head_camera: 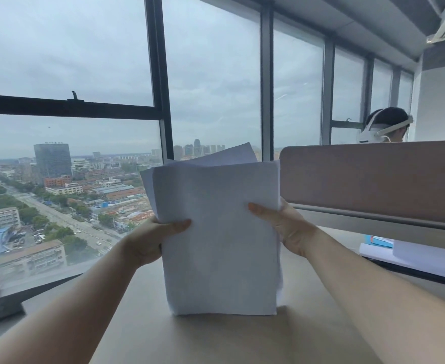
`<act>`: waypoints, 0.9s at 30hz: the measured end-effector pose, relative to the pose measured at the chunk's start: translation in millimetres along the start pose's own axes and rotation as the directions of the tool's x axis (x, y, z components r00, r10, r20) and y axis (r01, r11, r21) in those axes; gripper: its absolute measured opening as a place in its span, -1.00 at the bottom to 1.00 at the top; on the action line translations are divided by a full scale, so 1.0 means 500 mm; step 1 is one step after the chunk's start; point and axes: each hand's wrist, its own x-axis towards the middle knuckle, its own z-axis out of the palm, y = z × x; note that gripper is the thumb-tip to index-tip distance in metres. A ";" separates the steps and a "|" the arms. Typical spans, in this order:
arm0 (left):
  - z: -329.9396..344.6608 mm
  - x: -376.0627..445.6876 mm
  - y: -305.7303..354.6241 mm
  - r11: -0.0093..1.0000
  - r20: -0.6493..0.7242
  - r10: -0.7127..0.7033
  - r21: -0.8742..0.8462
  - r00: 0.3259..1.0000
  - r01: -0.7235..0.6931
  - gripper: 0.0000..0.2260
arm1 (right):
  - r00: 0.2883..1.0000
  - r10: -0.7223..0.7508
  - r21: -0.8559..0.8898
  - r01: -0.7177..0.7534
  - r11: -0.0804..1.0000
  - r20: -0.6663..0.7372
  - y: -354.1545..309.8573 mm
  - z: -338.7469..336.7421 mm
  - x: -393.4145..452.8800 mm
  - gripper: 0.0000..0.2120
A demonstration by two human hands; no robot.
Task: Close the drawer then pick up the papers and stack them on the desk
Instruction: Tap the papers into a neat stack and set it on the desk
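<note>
I found the papers (pixel 221 232) standing upright on their lower edge on the desk (pixel 216 340), roughly midway across it and back from its near edge. The left hand (pixel 154 237) was clamped on the stack's left edge, thumb across the front sheet. The right hand (pixel 284 227) was clamped on the right edge likewise. Upper sheets sat uneven, one skewed behind. A partition (pixel 373 179) stood along the desk's far right edge, the window (pixel 71 127) beyond the left edge.

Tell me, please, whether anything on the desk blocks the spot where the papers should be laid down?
Nothing visible does: the papers stand upright on bare desk, held by left hand and right hand.
</note>
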 end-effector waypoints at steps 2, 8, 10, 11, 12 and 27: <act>0.004 -0.004 0.002 1.000 0.018 -0.007 0.000 1.000 0.007 -0.45 | 0.999 -0.003 -0.049 0.005 0.999 0.034 0.002 -0.010 0.002 -0.26; 0.011 0.001 0.002 1.000 -0.027 0.031 -0.005 0.999 -0.031 -0.44 | 0.971 0.173 -0.066 -0.164 0.984 0.166 0.018 -0.027 -0.009 -0.20; 0.014 0.002 0.001 0.996 -0.075 0.083 -0.008 0.994 -0.084 -0.45 | 0.980 0.177 -0.030 -0.175 0.984 0.088 0.020 -0.021 -0.010 -0.17; 0.015 0.003 -0.001 0.993 -0.103 0.115 -0.003 0.988 -0.116 -0.47 | 0.984 0.175 -0.021 -0.174 0.985 0.028 0.022 -0.017 -0.010 -0.15; 0.014 0.004 -0.003 0.988 -0.139 0.152 0.007 0.979 -0.153 -0.48 | 0.985 0.170 -0.030 -0.171 0.985 -0.034 0.022 -0.013 -0.012 -0.17; 0.069 0.037 0.062 0.891 -0.437 0.450 0.155 0.779 -0.428 -0.92 | 0.922 -0.154 -0.060 0.142 0.988 -0.355 -0.051 0.066 0.028 -0.15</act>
